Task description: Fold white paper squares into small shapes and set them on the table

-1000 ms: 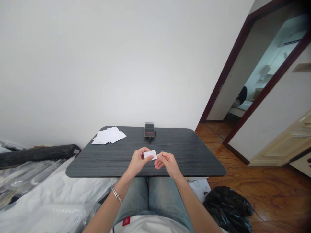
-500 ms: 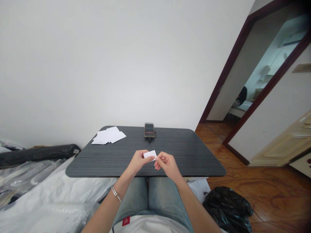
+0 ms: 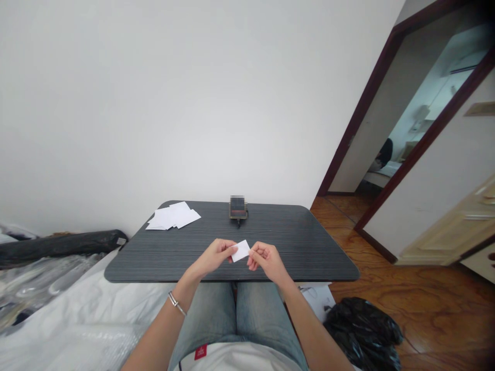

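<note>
A small white paper slip [image 3: 241,251] is held up over the dark table, tilted, between my two hands. My left hand [image 3: 212,256] pinches its left edge with the fingertips, and a silver bracelet [image 3: 177,304] sits on that wrist. My right hand [image 3: 266,261] grips the slip's right edge between thumb and fingers. Neither hand touches the tabletop. Farther off, a loose pile of white paper slips [image 3: 172,216] lies at the back left of the dark grey table [image 3: 301,247].
A phone on a small stand [image 3: 238,207], its screen blurred, sits at the table's back edge. A black rolled item [image 3: 58,246] and white plastic sheeting [image 3: 77,304] lie left. A black plastic bag [image 3: 361,330] sits on the wooden floor right, beyond my knees.
The slip has rotated to a steeper tilt and shifted slightly right. My left hand and wrist have moved a little left and down, and both hands still hold it.
</note>
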### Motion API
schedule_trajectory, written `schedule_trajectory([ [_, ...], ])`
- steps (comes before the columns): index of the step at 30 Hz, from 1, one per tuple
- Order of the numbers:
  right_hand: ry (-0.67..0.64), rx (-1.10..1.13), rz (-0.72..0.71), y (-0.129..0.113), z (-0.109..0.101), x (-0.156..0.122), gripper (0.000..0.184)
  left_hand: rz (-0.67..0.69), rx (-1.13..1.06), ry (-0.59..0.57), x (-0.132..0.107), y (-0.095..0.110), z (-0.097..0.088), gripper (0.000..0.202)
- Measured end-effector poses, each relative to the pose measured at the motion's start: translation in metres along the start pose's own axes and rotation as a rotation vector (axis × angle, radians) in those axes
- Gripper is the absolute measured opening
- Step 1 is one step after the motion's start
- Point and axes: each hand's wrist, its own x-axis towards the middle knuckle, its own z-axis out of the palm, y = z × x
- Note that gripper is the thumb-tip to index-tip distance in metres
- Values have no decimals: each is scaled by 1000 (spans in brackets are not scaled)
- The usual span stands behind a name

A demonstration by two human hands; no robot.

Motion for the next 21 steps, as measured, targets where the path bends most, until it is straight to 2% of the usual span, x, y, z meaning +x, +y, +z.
schedule_trajectory([
  [5, -16, 22, 16, 3, -2, -1, 19, 2, -57, -50, -1, -1, -2, 31],
  [10, -1, 15, 8, 8, -1, -2, 19, -17, -134, -9, -2, 0, 0, 34],
  [12, 3, 10, 3, 9, 1, -1, 20, -23, -102, 19, -2, 0, 1, 35],
  [14, 20, 22, 1, 9, 2, -1, 20, 7, 1, 78, -1, -1, 2, 31],
  [17, 78, 94, 8, 8, 4, 1, 20, 118, 176, 238, 2, -7, 3, 24],
  [21, 105, 237, 47, 7, 7, 1, 20, 208, 251, 412, 6, -15, 6, 16],
])
